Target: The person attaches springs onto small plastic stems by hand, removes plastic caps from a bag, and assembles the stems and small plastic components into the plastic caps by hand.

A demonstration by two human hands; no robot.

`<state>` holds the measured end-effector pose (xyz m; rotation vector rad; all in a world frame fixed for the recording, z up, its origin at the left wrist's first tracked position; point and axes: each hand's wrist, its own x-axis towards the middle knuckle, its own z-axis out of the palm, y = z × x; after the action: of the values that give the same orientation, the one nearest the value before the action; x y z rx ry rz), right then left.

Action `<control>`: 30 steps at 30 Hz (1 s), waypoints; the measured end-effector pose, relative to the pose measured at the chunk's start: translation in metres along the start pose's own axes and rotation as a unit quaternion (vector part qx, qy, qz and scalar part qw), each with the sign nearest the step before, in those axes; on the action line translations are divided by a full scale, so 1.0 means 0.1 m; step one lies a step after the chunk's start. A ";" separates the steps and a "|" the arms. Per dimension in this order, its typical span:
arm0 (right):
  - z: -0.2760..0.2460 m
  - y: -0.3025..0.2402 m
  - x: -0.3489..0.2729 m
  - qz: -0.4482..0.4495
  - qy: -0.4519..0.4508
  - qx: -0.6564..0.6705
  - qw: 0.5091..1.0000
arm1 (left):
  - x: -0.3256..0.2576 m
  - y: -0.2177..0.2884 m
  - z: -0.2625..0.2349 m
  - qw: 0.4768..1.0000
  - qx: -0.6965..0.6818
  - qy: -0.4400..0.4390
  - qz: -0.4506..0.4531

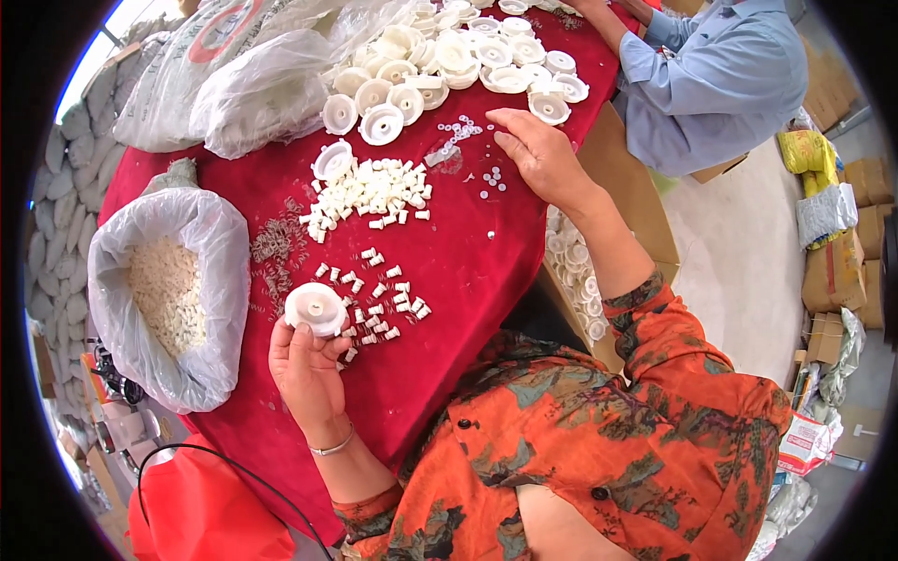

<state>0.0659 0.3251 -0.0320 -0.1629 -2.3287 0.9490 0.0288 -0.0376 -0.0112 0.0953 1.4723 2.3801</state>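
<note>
"How are our fingers?"
"Our left hand (307,374) grasps a white round plastic disc (316,309) over red cloth (468,285); our right hand (543,161), two o'clock from it, has parted fingers."
"What crowds that disc?"
"Cream plastic spools (374,189) at one, a translucent plastic sack (224,290) at nine."

The left hand (307,379) holds a round white disc (315,309) in its fingers (298,348), above the red-covered table (468,266). The right hand (550,164) stretches over the table's far side, fingers apart, near small translucent rings (458,133). Between the hands lie a heap of cream spools (374,192) and a looser scatter of them. Metal springs (276,245) lie left of these, beside a plastic-lined sack (224,271) of pale pieces. More white discs (456,54) pile up beyond.
</note>
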 end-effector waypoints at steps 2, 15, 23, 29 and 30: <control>0.03 0.11 -0.09 -0.039 -0.015 -0.059 0.997 | 0.00 0.02 0.02 1.000 0.008 0.007 0.014; 0.44 -0.96 -0.75 -0.148 -0.234 0.074 0.958 | 0.06 -0.09 -0.04 0.998 0.009 0.033 0.052; 0.45 -1.00 -0.86 -0.117 -0.216 0.083 0.966 | -0.01 -0.15 0.05 0.998 0.037 0.025 0.044; 0.54 -1.00 -0.81 -0.188 -0.229 -0.002 0.955 | 0.00 -0.17 0.12 0.999 0.038 0.006 0.034; 0.52 -1.00 -0.79 -0.166 -0.252 0.023 0.953 | -0.01 -0.16 0.12 0.999 0.039 0.006 0.035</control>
<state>0.1106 0.1944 -0.0330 0.5377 -2.6644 0.9485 0.0364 -0.0212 -0.0202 0.1539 1.5929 2.3815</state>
